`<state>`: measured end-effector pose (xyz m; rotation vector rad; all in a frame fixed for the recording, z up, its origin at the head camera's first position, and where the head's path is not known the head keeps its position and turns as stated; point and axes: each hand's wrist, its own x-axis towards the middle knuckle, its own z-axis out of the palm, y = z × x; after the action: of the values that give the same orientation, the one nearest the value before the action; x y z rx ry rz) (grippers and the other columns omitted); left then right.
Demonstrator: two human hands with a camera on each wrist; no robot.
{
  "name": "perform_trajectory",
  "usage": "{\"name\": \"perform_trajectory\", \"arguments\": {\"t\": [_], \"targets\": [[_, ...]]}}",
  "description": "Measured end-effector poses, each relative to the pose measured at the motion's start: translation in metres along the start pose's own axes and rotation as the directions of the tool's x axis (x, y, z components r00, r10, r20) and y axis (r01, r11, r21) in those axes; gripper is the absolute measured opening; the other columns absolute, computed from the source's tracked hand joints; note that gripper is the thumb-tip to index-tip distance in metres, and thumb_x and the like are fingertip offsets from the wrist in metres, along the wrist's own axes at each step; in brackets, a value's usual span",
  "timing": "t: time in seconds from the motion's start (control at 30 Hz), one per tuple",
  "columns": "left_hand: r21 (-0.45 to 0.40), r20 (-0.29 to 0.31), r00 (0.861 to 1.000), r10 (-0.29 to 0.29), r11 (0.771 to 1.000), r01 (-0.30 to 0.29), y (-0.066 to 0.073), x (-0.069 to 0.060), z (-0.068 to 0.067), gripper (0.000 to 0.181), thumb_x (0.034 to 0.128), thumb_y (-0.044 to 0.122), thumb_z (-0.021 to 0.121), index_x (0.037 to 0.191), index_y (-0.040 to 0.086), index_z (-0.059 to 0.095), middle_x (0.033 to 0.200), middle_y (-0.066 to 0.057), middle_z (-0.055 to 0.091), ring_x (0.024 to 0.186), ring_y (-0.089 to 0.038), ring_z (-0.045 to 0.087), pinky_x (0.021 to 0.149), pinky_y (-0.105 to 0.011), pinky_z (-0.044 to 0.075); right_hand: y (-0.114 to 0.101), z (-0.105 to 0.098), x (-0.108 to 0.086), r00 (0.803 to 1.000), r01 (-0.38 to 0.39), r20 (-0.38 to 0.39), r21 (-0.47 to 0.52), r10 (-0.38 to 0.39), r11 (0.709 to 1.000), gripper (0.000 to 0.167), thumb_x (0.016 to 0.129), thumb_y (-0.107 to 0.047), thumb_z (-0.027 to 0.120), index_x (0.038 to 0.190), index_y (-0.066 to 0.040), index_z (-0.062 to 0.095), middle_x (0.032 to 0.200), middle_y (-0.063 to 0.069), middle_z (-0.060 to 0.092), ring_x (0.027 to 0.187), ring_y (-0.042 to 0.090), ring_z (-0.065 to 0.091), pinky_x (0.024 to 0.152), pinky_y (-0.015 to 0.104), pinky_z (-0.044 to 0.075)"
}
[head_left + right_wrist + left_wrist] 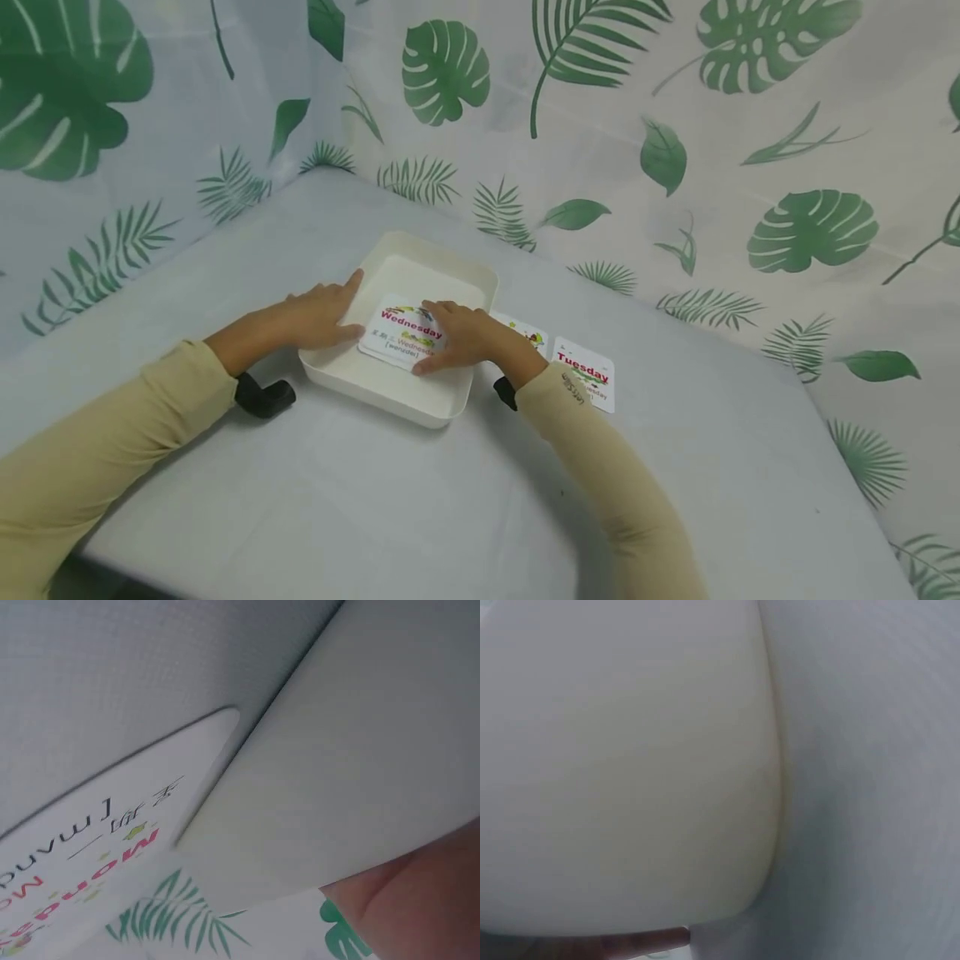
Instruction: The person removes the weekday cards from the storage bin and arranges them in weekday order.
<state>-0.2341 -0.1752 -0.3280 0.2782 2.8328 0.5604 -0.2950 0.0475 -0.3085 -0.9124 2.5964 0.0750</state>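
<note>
A white rectangular tray (390,402) stands on the table with a "Wednesday" card (397,337) inside it. My right hand (468,335) reaches over the tray's right side, its thumb and fingers on the right part of that card. At the tray's left side my left hand (322,315) has its fingers spread over the rim, the thumb tip by the card's left edge. In the left wrist view the tray's outer wall (630,772) hides most of the hand. The right wrist view has the tray wall (345,750) and part of my right hand (420,900).
Right of the tray lie a "Tuesday" card (585,367) and another card (525,327), partly behind my right wrist. The right wrist view reads "Monday" on a card (150,802) beside the tray wall. A leaf-patterned curtain (585,167) hangs behind the table.
</note>
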Motion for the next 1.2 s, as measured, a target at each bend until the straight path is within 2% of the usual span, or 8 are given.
{"name": "perform_trajectory", "arguments": {"t": [0.3,0.63,0.83,1.03,1.2], "targets": [[0.005,-0.006,1.0,-0.006,1.0,0.007,0.003,0.001,-0.008,0.082,0.0932,0.035,0.046,0.144,-0.002,-0.007,0.145,-0.032,0.018,0.132,-0.05,0.018,0.095,-0.075,0.016,0.004,-0.005,0.0,0.998,0.037,-0.051,-0.023,-0.038,0.999,0.092,0.075,-0.057,0.062,0.147,-0.02,0.018,0.148,0.005,0.03,0.133,0.025,0.032,0.109,0.046,0.024],[0.005,-0.008,1.0,0.001,1.0,-0.001,0.005,0.0,-0.011,0.083,0.0929,0.034,0.047,0.144,-0.003,-0.006,0.144,-0.033,0.018,0.132,-0.051,0.018,0.095,-0.075,0.016,0.008,-0.01,-0.009,0.991,0.066,-0.12,0.024,-0.063,0.998,0.079,0.077,-0.048,0.063,0.143,-0.021,0.028,0.146,0.005,0.032,0.132,0.024,0.032,0.11,0.045,0.024],[0.008,-0.009,1.0,0.0,1.0,0.0,0.003,0.002,-0.008,0.083,0.0927,0.036,0.047,0.144,-0.002,-0.006,0.144,-0.033,0.019,0.132,-0.051,0.018,0.094,-0.075,0.016,0.012,-0.013,-0.015,0.984,0.076,-0.17,0.099,-0.058,0.992,0.074,0.077,-0.043,0.066,0.14,-0.023,0.033,0.146,0.005,0.033,0.132,0.024,0.032,0.111,0.045,0.022],[0.016,0.007,1.0,0.005,1.0,-0.005,0.0,0.002,0.0,0.085,0.0926,0.039,0.047,0.144,-0.003,-0.006,0.143,-0.034,0.02,0.13,-0.052,0.018,0.094,-0.075,0.016,0.011,-0.01,-0.022,0.985,0.061,-0.173,0.192,-0.027,0.98,0.074,0.075,-0.04,0.069,0.139,-0.024,0.036,0.146,0.004,0.032,0.132,0.025,0.031,0.109,0.046,0.026],[0.003,0.008,1.0,0.008,1.0,-0.008,0.0,0.0,-0.001,0.085,0.0925,0.038,0.047,0.144,-0.003,-0.006,0.143,-0.035,0.019,0.13,-0.053,0.017,0.094,-0.075,0.014,0.017,-0.01,-0.024,0.975,0.089,-0.218,0.183,-0.048,0.979,0.071,0.075,-0.038,0.069,0.138,-0.022,0.039,0.147,0.006,0.03,0.134,0.025,0.029,0.111,0.047,0.022]]}}
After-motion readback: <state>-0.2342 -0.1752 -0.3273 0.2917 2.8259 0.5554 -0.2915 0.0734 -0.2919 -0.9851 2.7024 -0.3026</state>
